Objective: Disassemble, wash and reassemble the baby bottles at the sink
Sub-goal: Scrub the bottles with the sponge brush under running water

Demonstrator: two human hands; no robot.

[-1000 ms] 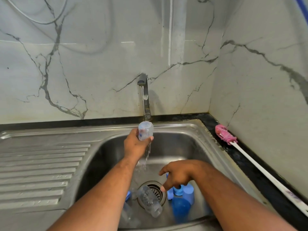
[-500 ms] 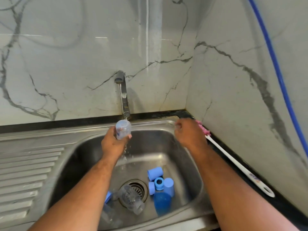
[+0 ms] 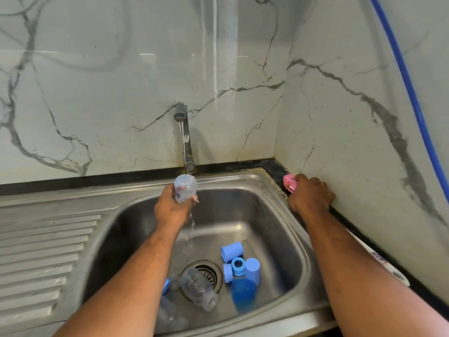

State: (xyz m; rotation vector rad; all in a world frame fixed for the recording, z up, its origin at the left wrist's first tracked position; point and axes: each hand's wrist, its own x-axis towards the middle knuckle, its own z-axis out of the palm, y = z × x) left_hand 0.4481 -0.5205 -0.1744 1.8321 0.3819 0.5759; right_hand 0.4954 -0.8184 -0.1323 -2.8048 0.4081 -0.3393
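Left hand [image 3: 172, 210] wraps the clear baby bottle [image 3: 185, 188] under the tap [image 3: 184, 132], above the sink [image 3: 243, 210]. Looks light, wet and slippery: grip mid-body. Right hand [image 3: 309, 194] curls over the pink bottle brush [image 3: 288, 182] on the table; its stiff handle looks the better hold.

White marble-look back wall [image 3: 97, 105], grey veins running all across it, glossy, catching a bright vertical streak of light [image 3: 215, 45]. Faint curved reflections [image 3: 97, 65] sit upper left. It meets the right wall [image 3: 352, 132] in a corner, same veined slab. A blue hose [image 3: 410, 88] slants down that right wall. Below both, a black counter strip [image 3: 85, 182], grimy in the corner.
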